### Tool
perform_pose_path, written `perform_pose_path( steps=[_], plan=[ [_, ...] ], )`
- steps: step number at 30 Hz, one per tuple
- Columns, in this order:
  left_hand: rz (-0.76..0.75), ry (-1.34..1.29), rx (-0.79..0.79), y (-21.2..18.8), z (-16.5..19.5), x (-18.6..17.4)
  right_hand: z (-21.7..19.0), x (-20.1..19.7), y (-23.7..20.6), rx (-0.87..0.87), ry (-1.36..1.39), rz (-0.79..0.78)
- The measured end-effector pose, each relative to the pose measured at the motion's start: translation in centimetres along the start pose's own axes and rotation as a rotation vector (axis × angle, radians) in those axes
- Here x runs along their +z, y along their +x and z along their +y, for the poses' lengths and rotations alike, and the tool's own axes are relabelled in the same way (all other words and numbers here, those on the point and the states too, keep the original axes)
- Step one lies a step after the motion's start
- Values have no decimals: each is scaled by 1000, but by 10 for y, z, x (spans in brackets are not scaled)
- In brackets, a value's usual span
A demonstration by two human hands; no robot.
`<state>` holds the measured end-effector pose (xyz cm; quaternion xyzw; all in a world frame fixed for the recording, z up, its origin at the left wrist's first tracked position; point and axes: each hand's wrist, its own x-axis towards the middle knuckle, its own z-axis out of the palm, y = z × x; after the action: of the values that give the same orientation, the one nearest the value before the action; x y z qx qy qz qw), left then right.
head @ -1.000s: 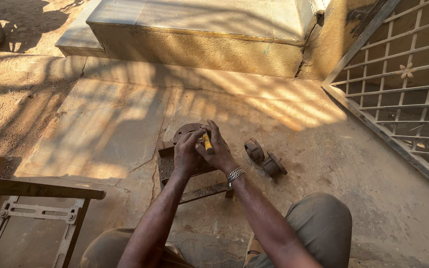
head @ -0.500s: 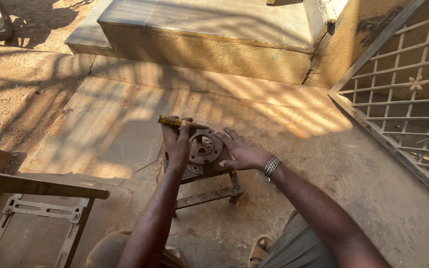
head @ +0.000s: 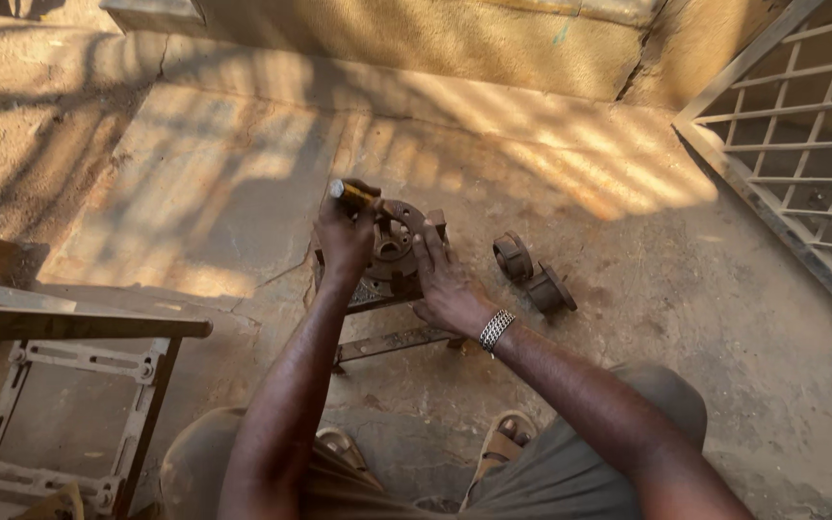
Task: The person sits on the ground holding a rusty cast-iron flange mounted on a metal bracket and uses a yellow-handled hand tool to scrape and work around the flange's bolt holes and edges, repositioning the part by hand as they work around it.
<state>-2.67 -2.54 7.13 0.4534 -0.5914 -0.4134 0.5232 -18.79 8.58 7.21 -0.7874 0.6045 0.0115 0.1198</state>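
Left hand [head: 344, 236]: clenched around a slim tool with a yellow-banded handle [head: 351, 192], whose end projects above the knuckles; the working end is hidden behind the hand. The fist sits at the left rim of a round, rusty brown metal disc with a central bore [head: 395, 243].

Right hand [head: 443, 279]: open, fingers extended and laid flat against the right side of the same disc, grasping nothing. A silver link bracelet [head: 496, 328] circles that wrist.

The disc lies on a low dark steel frame stand [head: 387, 342], which stands on the stained concrete floor [head: 243, 183], roughly at the middle of the slab. One flat bar of the stand shows below the hands, near the person's knees.

Just to the right of the stand, apart from it, two smaller rusty flanged metal rings [head: 532, 273] lie side by side on the floor; whether they touch each other cannot be told.

At the lower left corner, a grey metal rectangular frame with bolt holes [head: 21, 414] lies flat, with a weathered wooden plank [head: 69, 325] across its upper end. Along the right edge stands a pale metal lattice gate [head: 801, 164]. A tan masonry step [head: 455, 39] runs along the far edge. The person's sandalled foot [head: 503, 445] shows near the bottom edge.
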Motion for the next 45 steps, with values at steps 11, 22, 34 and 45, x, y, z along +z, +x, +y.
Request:
perform_pose_path(
  steps=[11, 22, 34, 45],
  plan=[
    [-43, 41, 353, 35, -8, 13, 8, 14, 10, -34, -190, 12],
    [-164, 288, 292, 54, -13, 16, 2, 6, 17, -30, -259, 16],
    [-42, 171, 245, 53, -15, 32, -3, 5, 22, -58, -288, 108],
    [-196, 452, 43, 66, -13, 38, 5, 20, 22, 28, -310, -73]
  ],
)
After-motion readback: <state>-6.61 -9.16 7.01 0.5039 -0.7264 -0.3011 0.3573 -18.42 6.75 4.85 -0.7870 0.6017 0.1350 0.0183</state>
